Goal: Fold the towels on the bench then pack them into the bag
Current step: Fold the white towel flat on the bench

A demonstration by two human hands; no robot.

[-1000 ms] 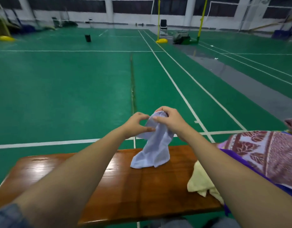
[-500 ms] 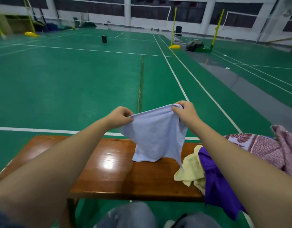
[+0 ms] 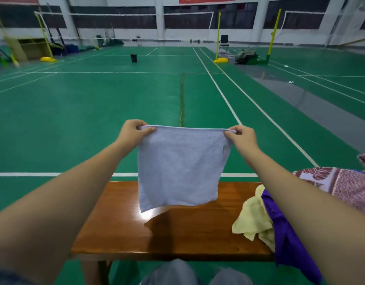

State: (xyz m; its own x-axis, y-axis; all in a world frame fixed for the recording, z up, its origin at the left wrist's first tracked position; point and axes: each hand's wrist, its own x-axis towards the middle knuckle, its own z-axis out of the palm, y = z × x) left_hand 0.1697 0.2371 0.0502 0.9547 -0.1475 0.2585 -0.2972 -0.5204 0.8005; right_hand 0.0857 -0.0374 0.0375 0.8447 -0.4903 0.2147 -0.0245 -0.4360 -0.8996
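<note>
While a towel needs to hang flat before it will fold cleanly, the pale towel [image 3: 179, 167] is held up in the air by its two top corners, out in front of the person and above the desk [image 3: 198, 233]. The left hand [image 3: 134, 130] pinches the left corner, thumb on the near face and fingers curled over the top hem. The right hand [image 3: 242, 136] grips the right corner the same way, so neither hand is open and each has only that cloth in it. The hands are spread just far enough to draw the top hem into a nearly straight line, and the weight of the cloth does the rest. It drops as a smooth panel, its lower edge hanging over the glossy wood and, judging by the shadow beneath, apart from it, with the lower left corner dipping a little lower than the right. Held so, it looks ready for the first fold, either by bringing the corners together or by lowering it flat onto the wood below. At the right end of the desk a crumpled yellow towel [image 3: 253, 221] lies against a purple cloth [image 3: 286, 239] that hangs over the front edge, and a patterned cloth [image 3: 342, 184] sits farther right. Whether any of these is the bag I cannot tell, so packing seems some way off.
</note>
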